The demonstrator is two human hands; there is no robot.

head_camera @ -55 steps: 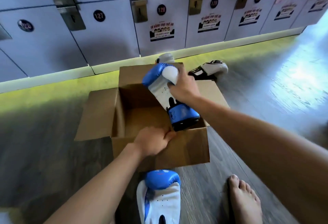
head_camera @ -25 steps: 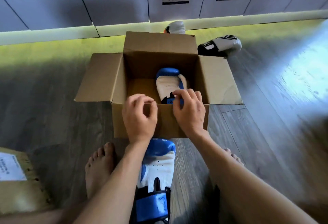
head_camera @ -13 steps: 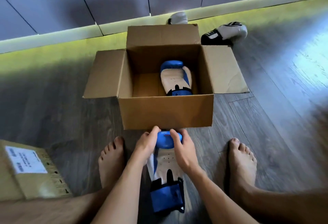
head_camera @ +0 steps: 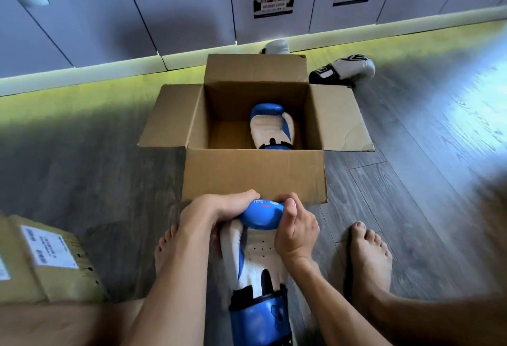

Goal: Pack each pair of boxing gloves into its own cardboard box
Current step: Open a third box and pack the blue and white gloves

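An open cardboard box (head_camera: 255, 175) stands on the floor in front of me, flaps spread. One blue-and-white boxing glove (head_camera: 271, 129) lies inside it at the right. Its mate, the second blue-and-white glove (head_camera: 260, 258), lies on the floor just before the box's near wall, between my bare feet. My left hand (head_camera: 216, 212) and my right hand (head_camera: 297, 231) both clasp its blue padded end, one on each side. Behind the box lie a black-and-white glove (head_camera: 345, 69) and a white glove (head_camera: 275, 46), partly hidden by the rear flap.
A second, shut cardboard box with a white label (head_camera: 46, 260) sits at the lower left. Grey lockers (head_camera: 192, 10) run along the back above a pale plinth. My bare feet (head_camera: 367, 258) rest on the wood floor either side of the glove.
The first glove went from my right hand into the box. Both hands left the box's rim and closed on the second glove on the floor.
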